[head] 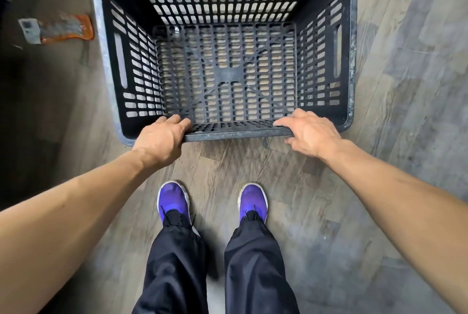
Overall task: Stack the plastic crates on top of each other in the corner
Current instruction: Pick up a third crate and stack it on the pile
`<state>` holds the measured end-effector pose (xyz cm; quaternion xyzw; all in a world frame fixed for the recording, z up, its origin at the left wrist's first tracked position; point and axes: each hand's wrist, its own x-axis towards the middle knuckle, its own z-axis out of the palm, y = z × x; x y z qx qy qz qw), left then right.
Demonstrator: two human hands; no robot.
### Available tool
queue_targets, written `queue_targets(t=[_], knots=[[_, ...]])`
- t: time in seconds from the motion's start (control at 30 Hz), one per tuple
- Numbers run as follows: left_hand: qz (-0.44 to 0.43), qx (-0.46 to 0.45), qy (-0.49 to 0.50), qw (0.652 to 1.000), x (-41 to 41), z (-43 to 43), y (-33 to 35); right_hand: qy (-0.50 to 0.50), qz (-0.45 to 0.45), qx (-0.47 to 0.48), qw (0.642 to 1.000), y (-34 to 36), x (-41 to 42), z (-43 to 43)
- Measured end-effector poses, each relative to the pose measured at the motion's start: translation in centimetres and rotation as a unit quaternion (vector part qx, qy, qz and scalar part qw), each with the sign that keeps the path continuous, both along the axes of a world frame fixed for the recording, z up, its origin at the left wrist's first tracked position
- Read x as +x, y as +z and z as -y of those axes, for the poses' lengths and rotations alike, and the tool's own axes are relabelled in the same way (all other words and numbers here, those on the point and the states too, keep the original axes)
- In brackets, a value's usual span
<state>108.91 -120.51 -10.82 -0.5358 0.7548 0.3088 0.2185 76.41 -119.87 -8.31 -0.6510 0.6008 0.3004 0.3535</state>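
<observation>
Black plastic crate (235,134), seen from above with its open top facing up, has slotted walls and a slotted base. It sits just ahead of the person's feet on the wood-plank floor (379,161). Whether it rests on the floor or is lifted cannot be told.

Both hands are on its near rim, one toward each corner. The left hand (162,139) grips the rim with its fingers curled over the edge into the crate. The right hand (310,133) holds it too, fingers bent over the top of the rim and thumb below it on the outside.

Two purple shoes (173,201) and black trousers (177,263) show below the arms. An orange, blurred item (65,28) lies on the floor to the crate's left, apart from it.
</observation>
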Motion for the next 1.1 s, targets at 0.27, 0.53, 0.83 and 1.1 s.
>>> queue_targets(t=[0.27, 0.53, 0.83, 1.1], knots=[[-0.013, -0.033, -0.017, 0.999, 0.2, -0.3, -0.4, 0.032, -0.015, -0.03, 0.999, -0.4, 0.7, 0.1], [0.006, -0.076, -0.023, 0.997, 1.1, 0.9, 2.5, 0.045, -0.014, -0.085, 0.995, 2.0, 1.5, 0.3], [0.025, -0.079, -0.062, 0.995, 2.5, -0.4, 8.6, 0.081, -0.002, -0.105, 0.991, 8.3, 2.9, -1.0], [0.044, -0.062, -0.012, 0.997, 3.3, -6.9, 16.7, 0.144, 0.019, -0.105, 0.984, 16.5, 3.7, -3.3]])
